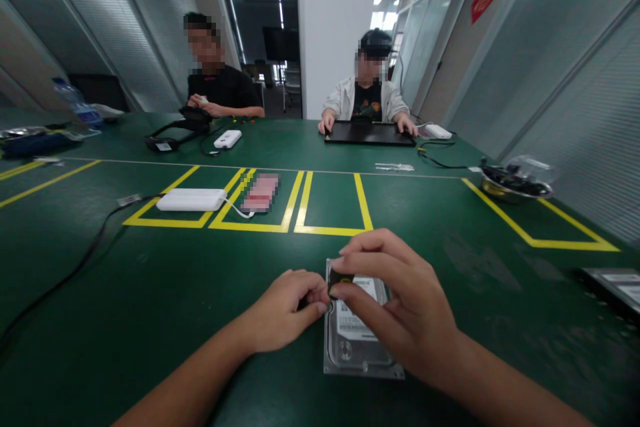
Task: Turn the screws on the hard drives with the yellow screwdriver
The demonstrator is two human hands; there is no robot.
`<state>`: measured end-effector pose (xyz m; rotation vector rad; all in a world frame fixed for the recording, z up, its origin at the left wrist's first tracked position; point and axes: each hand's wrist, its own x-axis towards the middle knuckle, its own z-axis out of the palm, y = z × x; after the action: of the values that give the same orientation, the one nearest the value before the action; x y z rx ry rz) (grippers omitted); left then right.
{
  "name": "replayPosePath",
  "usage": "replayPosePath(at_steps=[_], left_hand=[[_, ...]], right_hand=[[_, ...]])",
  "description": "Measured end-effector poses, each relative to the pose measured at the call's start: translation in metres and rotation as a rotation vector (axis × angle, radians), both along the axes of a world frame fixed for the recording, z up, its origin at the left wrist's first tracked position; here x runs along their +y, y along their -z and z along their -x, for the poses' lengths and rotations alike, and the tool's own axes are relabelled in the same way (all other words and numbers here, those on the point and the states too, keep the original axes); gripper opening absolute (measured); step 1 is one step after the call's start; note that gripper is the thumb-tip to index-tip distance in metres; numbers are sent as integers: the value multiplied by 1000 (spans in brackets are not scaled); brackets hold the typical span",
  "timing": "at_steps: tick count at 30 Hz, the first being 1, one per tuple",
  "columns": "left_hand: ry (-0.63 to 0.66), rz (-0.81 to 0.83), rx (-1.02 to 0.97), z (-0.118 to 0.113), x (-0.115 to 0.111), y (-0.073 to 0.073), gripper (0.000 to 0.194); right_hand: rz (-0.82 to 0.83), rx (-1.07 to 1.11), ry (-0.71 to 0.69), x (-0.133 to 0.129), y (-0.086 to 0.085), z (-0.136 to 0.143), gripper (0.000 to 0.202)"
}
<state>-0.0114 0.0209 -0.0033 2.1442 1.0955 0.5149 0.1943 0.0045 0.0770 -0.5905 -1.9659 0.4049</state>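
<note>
A silver hard drive (pixel 363 353) with a white label lies flat on the green table, in front of me. Over its upper part, my right hand (pixel 400 300) pinches a small black piece (pixel 342 280) between thumb and fingers. My left hand (pixel 290 310) is at the drive's left edge with its fingers curled together, the fingertips close to the black piece. Whatever the left fingers hold, if anything, is hidden. My right hand covers part of the drive's right side.
A white power bank (pixel 191 199) and a pink object (pixel 261 192) lie by yellow tape frames. A metal bowl (pixel 515 188) stands at the right, near another drive (pixel 617 287). Two people sit across the table, one holding a black panel (pixel 370 133).
</note>
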Motion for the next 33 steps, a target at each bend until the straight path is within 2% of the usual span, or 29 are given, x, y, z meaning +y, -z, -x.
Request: replayPosePath(at_steps=[3, 6, 10, 15, 21, 26, 29, 33], left_hand=[[5, -10, 11, 1, 0, 1, 16], [5, -9, 4, 1, 0, 2, 16], [0, 7, -8, 0, 0, 1, 16], [-13, 15, -9, -1, 0, -1, 15], [0, 30, -12, -1, 0, -5, 16], [2, 50, -3, -1, 0, -6, 16], [17, 39, -8, 0, 2, -4, 15], [39, 41, -7, 1, 3, -2, 11]], right_hand=[[10, -19, 22, 0, 0, 0, 25], [-1, -37, -37, 0, 0, -1, 31], [7, -2, -23, 1, 1, -1, 24], [-6, -19, -28, 1, 0, -2, 30], [-9, 5, 10, 0, -1, -1, 25], [-13, -12, -37, -1, 0, 1, 27], [6, 4, 0, -1, 0, 1, 23], [12, 30, 45, -1, 0, 1, 27]])
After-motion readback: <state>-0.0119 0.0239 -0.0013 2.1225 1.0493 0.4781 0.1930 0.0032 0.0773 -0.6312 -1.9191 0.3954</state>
